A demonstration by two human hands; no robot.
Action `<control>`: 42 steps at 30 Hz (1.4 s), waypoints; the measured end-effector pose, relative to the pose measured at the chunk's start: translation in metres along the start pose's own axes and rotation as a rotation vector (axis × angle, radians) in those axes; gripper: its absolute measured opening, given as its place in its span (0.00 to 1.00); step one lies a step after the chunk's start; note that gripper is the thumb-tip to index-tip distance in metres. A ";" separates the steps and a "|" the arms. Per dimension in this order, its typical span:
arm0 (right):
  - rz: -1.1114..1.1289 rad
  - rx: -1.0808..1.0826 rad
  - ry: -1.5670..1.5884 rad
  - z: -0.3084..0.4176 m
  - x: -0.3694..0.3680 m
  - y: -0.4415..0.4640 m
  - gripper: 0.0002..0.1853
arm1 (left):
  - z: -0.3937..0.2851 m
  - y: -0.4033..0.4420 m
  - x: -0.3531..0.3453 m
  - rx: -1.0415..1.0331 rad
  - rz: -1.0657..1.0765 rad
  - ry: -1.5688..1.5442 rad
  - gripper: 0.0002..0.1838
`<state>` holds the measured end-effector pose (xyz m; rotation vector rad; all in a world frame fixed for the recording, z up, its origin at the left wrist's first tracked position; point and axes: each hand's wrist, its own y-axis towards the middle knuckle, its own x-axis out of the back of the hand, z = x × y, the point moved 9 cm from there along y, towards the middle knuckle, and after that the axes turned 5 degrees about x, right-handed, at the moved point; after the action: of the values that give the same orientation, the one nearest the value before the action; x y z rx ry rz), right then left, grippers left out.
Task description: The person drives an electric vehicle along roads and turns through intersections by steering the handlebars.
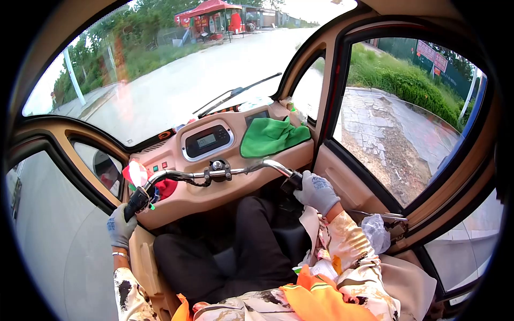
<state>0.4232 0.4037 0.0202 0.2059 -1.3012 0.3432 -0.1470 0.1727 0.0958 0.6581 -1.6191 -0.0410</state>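
Inside a small enclosed vehicle, both gloved hands are on a chrome handlebar [262, 165]. My left hand [121, 226], in a grey glove, is closed round the black left grip [137, 202]. Also in a grey glove, my right hand [318, 192] wraps the right grip [293, 183]. Behind the bar, the beige dashboard carries a display [208, 140]. A green cloth [273, 137] is draped over the dashboard's right part. A red cloth [165, 188] lies near the bar's left side.
The windshield shows a pale road [176, 75] and a red canopy [213, 7] beyond it. A wiper [241, 92] crosses the glass low down. At the right are a door window with paving outside and a crumpled plastic bag [376, 233].
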 end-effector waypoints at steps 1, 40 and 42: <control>-0.004 0.010 0.071 0.002 0.002 -0.003 0.26 | -0.002 0.003 0.002 -0.014 0.009 -0.009 0.18; -0.120 -0.028 0.065 -0.011 0.001 -0.002 0.20 | -0.006 -0.033 -0.011 0.298 0.242 -0.150 0.15; -0.217 -0.077 0.046 -0.015 0.008 -0.004 0.18 | -0.003 -0.039 -0.008 0.267 0.159 -0.110 0.15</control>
<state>0.4401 0.4057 0.0248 0.2694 -1.2309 0.1123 -0.1288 0.1449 0.0742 0.7390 -1.7958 0.2636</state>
